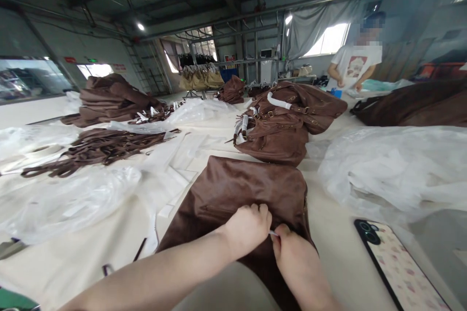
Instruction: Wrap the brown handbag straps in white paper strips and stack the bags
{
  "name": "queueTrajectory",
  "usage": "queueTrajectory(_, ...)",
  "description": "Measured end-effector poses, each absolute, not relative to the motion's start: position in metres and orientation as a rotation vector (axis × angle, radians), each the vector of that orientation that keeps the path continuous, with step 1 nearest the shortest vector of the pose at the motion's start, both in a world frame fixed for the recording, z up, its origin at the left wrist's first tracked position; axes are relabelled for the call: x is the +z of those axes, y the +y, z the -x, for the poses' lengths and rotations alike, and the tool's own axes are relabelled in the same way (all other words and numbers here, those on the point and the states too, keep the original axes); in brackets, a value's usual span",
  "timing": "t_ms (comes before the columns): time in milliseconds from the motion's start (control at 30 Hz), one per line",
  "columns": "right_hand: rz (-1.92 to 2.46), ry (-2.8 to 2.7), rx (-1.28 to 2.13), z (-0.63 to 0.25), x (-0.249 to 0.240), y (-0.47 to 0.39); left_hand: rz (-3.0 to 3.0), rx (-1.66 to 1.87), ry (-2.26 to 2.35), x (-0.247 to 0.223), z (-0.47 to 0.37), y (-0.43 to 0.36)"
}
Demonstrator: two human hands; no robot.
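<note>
A brown leather bag [251, 180] lies in front of me, its zip slit facing up. Both my hands are over its near part. My left hand [248, 231] is closed in a fist against the leather, and what its fingers grip is hidden. Close beside it, my right hand [299, 257] pinches a small white strip [273, 233] between thumb and finger. The strip spans the short gap between the two hands; whether the left fingers also hold it I cannot tell.
Finished-looking brown bags [277, 131] with wrapped handles stand beyond. Brown straps [105, 148] are heaped at left, behind clear plastic [80, 201]. More plastic sheeting [397, 170] and a patterned phone [401, 265] lie at right. A co-worker [355, 65] stands across the table.
</note>
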State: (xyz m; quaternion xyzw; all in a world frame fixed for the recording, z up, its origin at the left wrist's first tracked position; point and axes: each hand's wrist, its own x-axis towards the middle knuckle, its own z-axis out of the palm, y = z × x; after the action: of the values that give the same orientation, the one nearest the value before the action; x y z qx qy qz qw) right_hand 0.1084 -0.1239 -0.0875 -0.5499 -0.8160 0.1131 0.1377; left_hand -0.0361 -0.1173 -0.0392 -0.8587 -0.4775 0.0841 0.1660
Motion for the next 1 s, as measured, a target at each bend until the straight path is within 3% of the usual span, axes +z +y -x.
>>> queueTrajectory(333, 1.704, -2.299, 0.307, -0.103, -0.089, -0.114, 2.669, -0.319, -1.460, -0.049, 0.051, -0.114)
queueTrajectory(867, 1.574, -2.423, 0.104, -0.098, -0.093, -0.130, 2.498, -0.480, -1.632, -0.073, 0.050, -0.110)
queueTrajectory(1000, 1.492, -2.477, 0.122, -0.096, -0.095, -0.132, 2.274, -0.704, -1.589, -0.083, 0.049, -0.109)
